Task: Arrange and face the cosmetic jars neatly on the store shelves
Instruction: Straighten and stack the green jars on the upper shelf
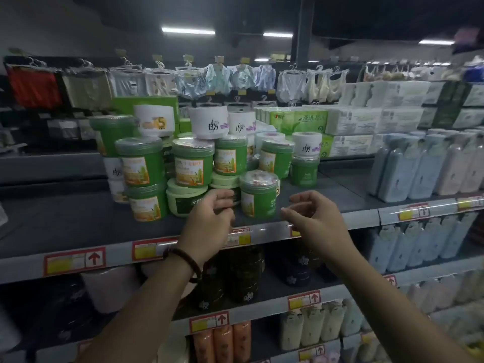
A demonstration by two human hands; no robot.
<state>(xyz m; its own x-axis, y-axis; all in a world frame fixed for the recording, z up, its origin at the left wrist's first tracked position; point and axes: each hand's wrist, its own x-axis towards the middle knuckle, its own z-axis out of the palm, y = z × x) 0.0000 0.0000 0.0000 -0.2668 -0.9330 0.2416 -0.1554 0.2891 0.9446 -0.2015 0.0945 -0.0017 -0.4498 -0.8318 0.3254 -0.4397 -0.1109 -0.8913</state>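
Several green cosmetic jars point(192, 163) and white jars point(209, 121) stand stacked in a loose cluster on the top shelf point(78, 226). One green jar point(258, 195) stands alone at the front right of the cluster. A pale green jar point(183, 197) sits low in the middle. My left hand point(209, 221) reaches up just in front of the pale green jar, fingers loosely curled, holding nothing. My right hand point(314, 216) hovers to the right of the single green jar, fingers relaxed and empty. Neither hand touches a jar.
Pale blue refill pouches point(408, 166) fill the right of the same shelf. Tissue packs point(340, 121) lie behind. Dark jars point(243, 273) stand on the shelf below, orange bottles point(222, 344) lower. Price tags point(76, 260) line the shelf edge. Clothing point(34, 87) hangs in the background.
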